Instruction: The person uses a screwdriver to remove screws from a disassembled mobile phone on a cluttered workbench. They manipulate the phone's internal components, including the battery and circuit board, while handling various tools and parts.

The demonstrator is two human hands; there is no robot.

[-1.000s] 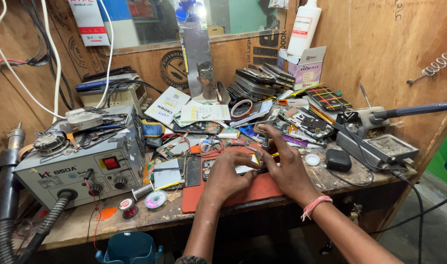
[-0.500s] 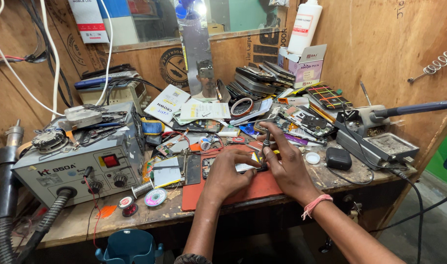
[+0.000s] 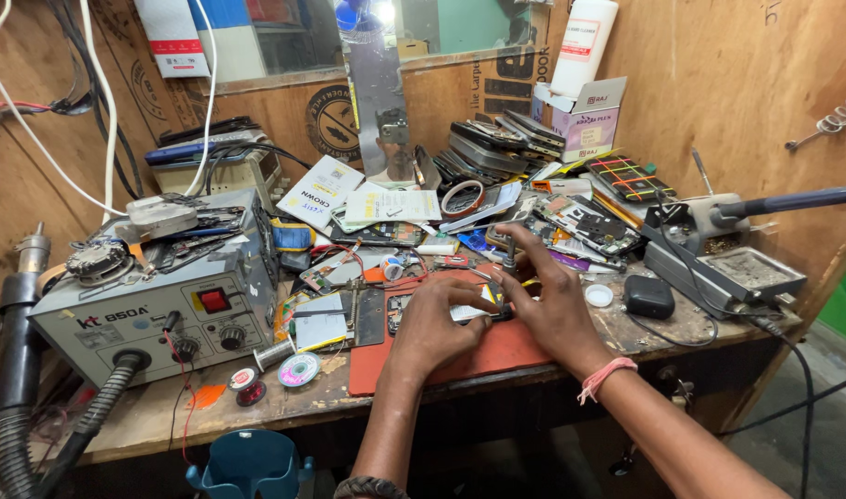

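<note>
Phone (image 3: 460, 312), opened and lying flat, is sitting at the centre of the frame on the red mat (image 3: 497, 349), which is giving it a level bed at the front edge of the bench (image 3: 164, 420); largest first, the rest is spreading out around it.

Across the bench, the grey rework station (image 3: 155, 310) is filling the left side, its hose (image 3: 16, 370) hanging down at the far left, near enough to be reached without getting up. At right the soldering stand (image 3: 728, 273) is holding its iron off the wood. A stack of phones (image 3: 497, 143) is leaning against the back wall at upper centre, out of the working space.

Left hand (image 3: 437, 323) is pressing down on the phone with curled fingers, seemingly pinning it so that it is not sliding. Right hand (image 3: 543, 296) is closing round a thin tool (image 3: 509, 263), probably a screwdriver, holding it upright over the phone's upper right edge; whether the tip is touching I cannot tell, as the fingers are covering it.

Smaller still, a black box (image 3: 648, 296) is lying just right of the right hand, solder spools (image 3: 299, 370) are resting left of the mat, and a white cap (image 3: 598, 295) is sitting between hand and box.
</note>
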